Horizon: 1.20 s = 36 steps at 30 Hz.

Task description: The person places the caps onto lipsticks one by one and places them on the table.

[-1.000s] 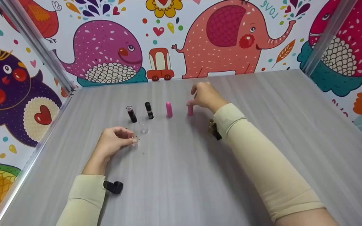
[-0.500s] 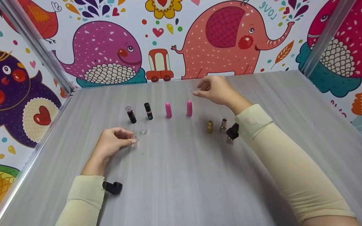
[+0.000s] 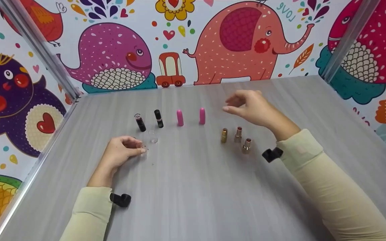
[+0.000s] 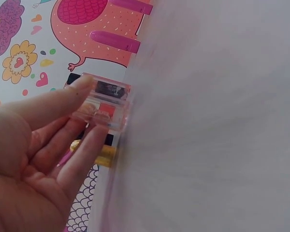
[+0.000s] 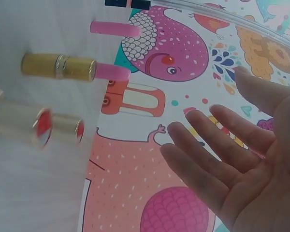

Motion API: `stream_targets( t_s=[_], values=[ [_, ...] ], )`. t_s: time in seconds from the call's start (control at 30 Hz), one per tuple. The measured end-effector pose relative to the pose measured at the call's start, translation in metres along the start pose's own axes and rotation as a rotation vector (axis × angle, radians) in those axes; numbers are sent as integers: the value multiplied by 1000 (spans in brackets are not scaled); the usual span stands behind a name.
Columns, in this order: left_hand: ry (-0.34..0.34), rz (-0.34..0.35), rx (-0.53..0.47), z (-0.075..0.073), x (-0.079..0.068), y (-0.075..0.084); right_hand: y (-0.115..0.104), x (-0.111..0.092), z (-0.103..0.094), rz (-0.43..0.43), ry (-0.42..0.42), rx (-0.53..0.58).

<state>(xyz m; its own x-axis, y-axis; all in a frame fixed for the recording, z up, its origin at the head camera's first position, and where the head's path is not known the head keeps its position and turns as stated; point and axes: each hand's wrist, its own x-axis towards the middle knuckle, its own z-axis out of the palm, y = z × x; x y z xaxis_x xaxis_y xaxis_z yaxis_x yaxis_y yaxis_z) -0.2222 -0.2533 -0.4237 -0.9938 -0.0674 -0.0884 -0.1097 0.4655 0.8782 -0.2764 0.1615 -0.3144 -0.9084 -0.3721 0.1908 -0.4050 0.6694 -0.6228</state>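
Observation:
With thumb and fingertips, my left hand (image 3: pixel 122 149) pinches a small clear tube (image 4: pixel 105 113), low over the table in the head view. Just behind it stands another clear tube (image 3: pixel 153 138). My right hand (image 3: pixel 251 106) is in the air with its fingers loosely spread, holding nothing. To its left stand two pink lipsticks (image 3: pixel 202 116) (image 3: pixel 180 117), upright and apart. Nearer to me are a gold lipstick (image 3: pixel 224 135) and two paler gold ones (image 3: pixel 238 134) (image 3: pixel 247 146) with reddish tops.
Two black lipsticks (image 3: pixel 158 118) (image 3: pixel 140 122) stand upright at the left end of the curved row. Behind the grey table (image 3: pixel 193 187) rises a printed wall (image 3: pixel 176 36) with cartoon animals. Metal posts (image 3: pixel 42 50) mark its corners.
My right hand has let go of the right pink lipstick and drawn away to the right. The gold lipsticks have come into view from behind its forearm. My left hand has stayed in place.

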Motion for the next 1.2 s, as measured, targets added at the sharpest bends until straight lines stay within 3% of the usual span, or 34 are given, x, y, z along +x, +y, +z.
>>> stream_targets(
  t_s=[0.3, 0.53, 0.73, 0.97, 1.2],
  values=[
    [3, 3, -9, 0, 0, -1, 27, -30, -6, 21, -55, 2],
    [-3, 14, -19, 0, 1, 0, 65, -48, -10, -18, -237, 32],
    [2, 18, -15, -1, 0, -1, 92, -53, 3, -40, -333, 59],
    [-1, 12, -21, 0, 1, -3, 104, -52, 23, -73, -325, 162],
    [6, 9, 2, 0, 0, -2, 106, -52, 29, -62, -295, 190]
  ],
)
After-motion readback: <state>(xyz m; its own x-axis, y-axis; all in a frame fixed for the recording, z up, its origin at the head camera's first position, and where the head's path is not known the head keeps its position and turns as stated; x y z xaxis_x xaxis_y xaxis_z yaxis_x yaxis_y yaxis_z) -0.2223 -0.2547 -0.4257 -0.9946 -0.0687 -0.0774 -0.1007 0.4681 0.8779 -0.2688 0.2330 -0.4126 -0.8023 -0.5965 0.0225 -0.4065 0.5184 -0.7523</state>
